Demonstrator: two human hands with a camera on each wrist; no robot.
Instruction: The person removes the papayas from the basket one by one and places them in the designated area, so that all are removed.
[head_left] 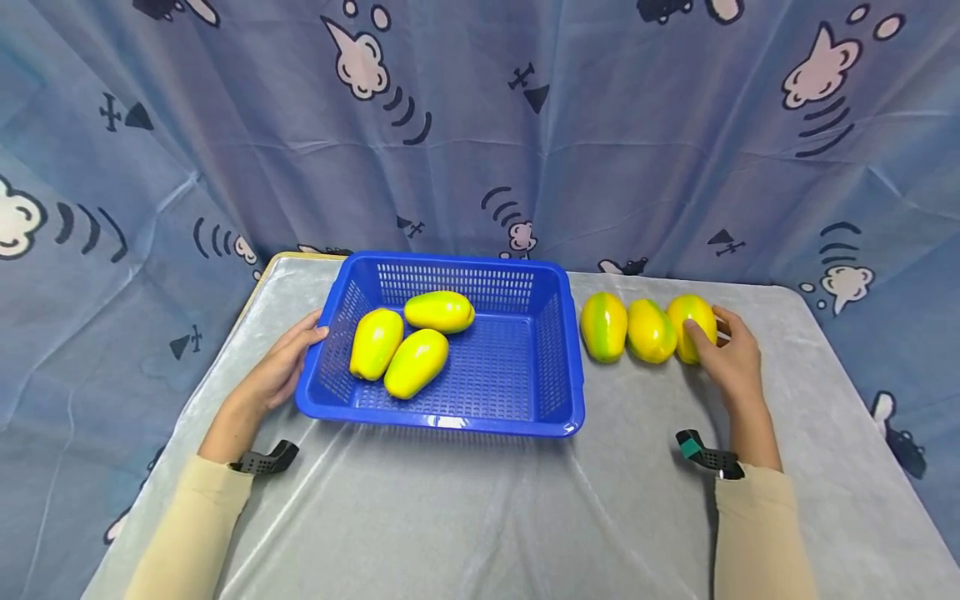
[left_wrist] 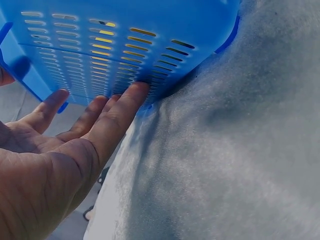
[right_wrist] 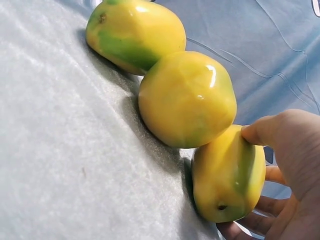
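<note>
A blue plastic basket stands on the table with three yellow-green papayas inside, one of them a papaya at the front. My left hand holds the basket's left side, thumb at the rim. In the left wrist view its long fingers lie against the slotted outer wall. To the right of the basket, three more papayas form a row. My right hand grips the rightmost papaya, thumb on its near side and fingers round the far side. Beside it sit the middle papaya and the left papaya.
A pale grey cloth covers the table. Behind and around it hangs a blue patterned curtain, close to the table's back edge. Dark bands circle both wrists.
</note>
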